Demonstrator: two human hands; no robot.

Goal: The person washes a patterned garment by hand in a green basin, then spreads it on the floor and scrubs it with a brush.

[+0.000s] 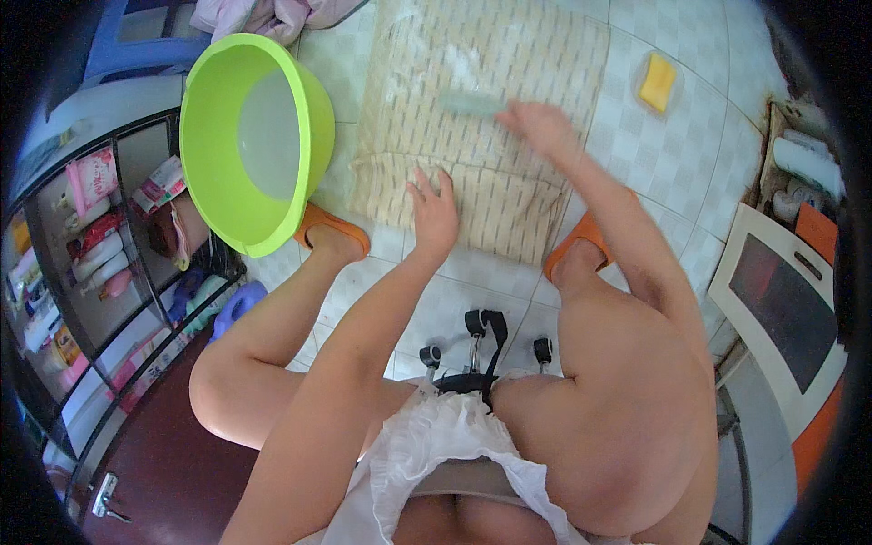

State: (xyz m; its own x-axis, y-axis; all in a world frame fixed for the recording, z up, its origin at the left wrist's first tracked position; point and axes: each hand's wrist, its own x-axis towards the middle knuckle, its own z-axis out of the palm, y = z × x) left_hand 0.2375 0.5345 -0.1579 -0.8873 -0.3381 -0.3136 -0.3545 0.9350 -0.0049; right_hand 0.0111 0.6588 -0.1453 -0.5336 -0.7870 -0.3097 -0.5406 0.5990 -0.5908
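A wet beige cloth with dark dashes (477, 163) lies spread on the tiled floor, its near end folded over. My left hand (436, 214) rests on the folded part with fingers spread, holding nothing. Beyond it to the right, my right hand (541, 129) grips the end of a pale green scrubbing brush (470, 103), blurred, over the cloth. White suds (463, 61) lie near the brush. On the left stands a lime-green plastic basin (313, 129) with cloudy water in it. A yellow bar of soap (657, 82) sits in a clear dish at the right.
A black-framed shelf (102, 361) with bottles and packets stands left. Orange slippers (340, 228) are on my feet, either side of the cloth. Chair casters (475, 322) show below me. A white-framed panel (776, 313) stands right. A pink padded fabric (279, 17) lies beyond the basin.
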